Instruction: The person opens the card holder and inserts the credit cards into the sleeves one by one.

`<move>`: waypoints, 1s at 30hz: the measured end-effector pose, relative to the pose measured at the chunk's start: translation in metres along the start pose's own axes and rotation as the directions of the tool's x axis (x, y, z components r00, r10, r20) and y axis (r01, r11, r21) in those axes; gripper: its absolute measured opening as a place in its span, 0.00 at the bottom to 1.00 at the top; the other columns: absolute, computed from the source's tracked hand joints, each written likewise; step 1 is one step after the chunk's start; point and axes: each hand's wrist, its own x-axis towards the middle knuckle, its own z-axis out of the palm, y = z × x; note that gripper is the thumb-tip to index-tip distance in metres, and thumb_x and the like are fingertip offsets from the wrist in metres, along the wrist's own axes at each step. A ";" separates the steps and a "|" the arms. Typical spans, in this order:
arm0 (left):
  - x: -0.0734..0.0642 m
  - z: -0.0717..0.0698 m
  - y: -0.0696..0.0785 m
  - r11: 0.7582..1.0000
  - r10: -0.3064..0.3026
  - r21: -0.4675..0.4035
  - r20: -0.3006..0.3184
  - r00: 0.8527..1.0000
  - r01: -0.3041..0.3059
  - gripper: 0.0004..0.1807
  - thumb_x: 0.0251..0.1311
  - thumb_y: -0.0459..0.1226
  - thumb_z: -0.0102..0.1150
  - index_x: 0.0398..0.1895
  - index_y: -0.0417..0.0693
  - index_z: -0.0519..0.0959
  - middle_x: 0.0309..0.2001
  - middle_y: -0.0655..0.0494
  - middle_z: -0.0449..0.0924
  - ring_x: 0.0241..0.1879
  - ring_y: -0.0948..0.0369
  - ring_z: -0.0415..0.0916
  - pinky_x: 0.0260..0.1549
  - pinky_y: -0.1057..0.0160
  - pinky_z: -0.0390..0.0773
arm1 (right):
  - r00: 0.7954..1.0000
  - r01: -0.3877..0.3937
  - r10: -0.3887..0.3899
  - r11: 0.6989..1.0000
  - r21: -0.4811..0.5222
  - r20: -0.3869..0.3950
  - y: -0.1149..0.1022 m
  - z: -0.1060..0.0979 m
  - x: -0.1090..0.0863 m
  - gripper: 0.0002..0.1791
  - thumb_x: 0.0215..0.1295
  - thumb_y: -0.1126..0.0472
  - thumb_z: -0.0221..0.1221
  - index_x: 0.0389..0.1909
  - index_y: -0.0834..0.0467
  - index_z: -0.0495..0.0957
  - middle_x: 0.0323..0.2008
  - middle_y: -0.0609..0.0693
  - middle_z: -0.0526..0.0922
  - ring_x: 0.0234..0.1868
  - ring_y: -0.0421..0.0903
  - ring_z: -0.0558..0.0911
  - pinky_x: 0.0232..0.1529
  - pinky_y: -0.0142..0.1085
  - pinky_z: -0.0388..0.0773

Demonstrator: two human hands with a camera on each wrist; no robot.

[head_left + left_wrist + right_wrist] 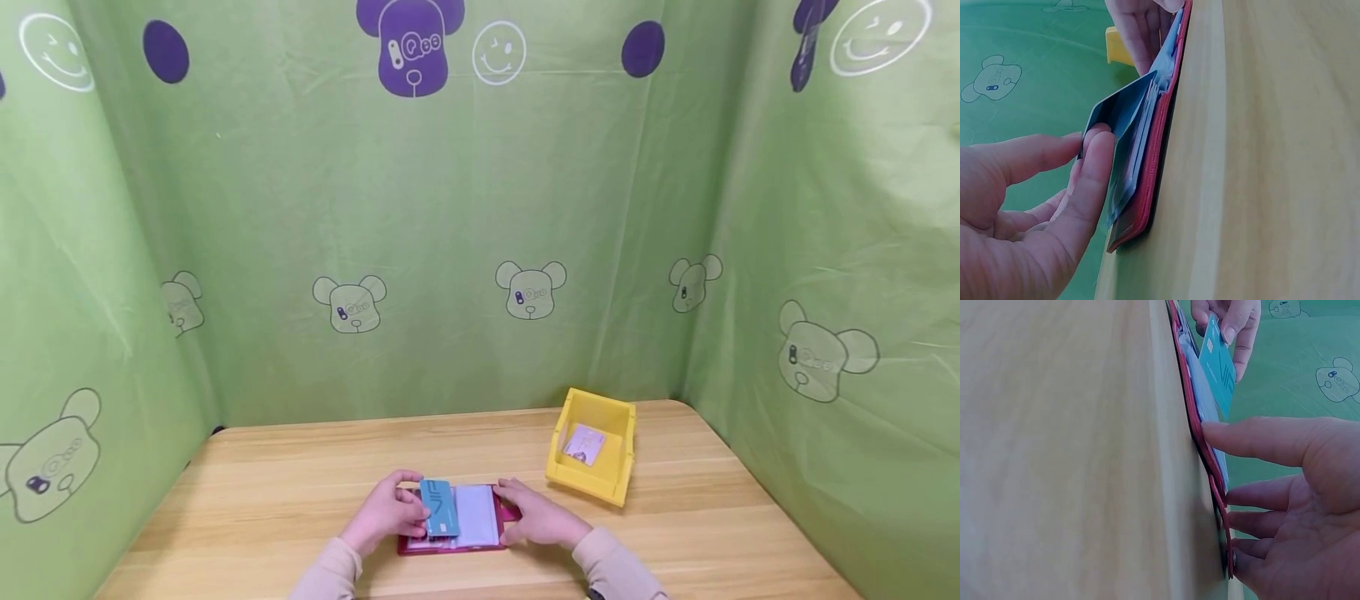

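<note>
A red card holder lies opened out on the table, with clear and whitish plastic sleeves inside. My left hand pinches a teal bank card between thumb and fingers, above the left half of the holder. In the left wrist view the card is tilted, its far edge close to the sleeves. At the holder's right side, my right hand rests with thumb and fairly straight fingers touching its edge and the strap.
A yellow open-front bin stands at the back right of the wooden table, with a pinkish card inside. Green curtains with bear prints enclose the back and both sides.
</note>
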 end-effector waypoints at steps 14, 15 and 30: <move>0.000 0.000 0.000 0.998 -0.010 0.065 0.004 1.000 0.010 0.36 0.53 0.23 0.58 0.67 0.25 0.60 0.32 0.48 0.77 0.23 0.61 0.76 0.25 0.65 0.85 | 1.000 0.003 -0.003 1.000 -0.003 -0.005 0.002 0.001 0.001 0.46 0.46 0.60 0.69 0.69 0.65 0.64 0.73 0.67 0.56 0.74 0.70 0.53 0.71 0.69 0.48; 0.000 0.000 0.000 0.997 -0.009 0.071 0.002 1.000 0.009 0.36 0.53 0.23 0.58 0.67 0.25 0.60 0.32 0.48 0.77 0.23 0.61 0.76 0.25 0.65 0.85 | 1.000 0.004 -0.004 1.000 -0.003 -0.005 0.002 0.001 0.001 0.46 0.46 0.60 0.69 0.69 0.65 0.64 0.73 0.67 0.56 0.74 0.70 0.53 0.71 0.69 0.48; 0.001 0.005 -0.001 0.995 0.016 0.103 -0.030 0.999 -0.013 0.31 0.53 0.23 0.58 0.63 0.26 0.66 0.33 0.41 0.79 0.24 0.62 0.77 0.26 0.65 0.85 | 1.000 0.007 -0.007 1.000 0.006 -0.003 0.002 0.001 0.001 0.45 0.47 0.60 0.69 0.69 0.64 0.64 0.73 0.68 0.56 0.74 0.70 0.53 0.72 0.68 0.48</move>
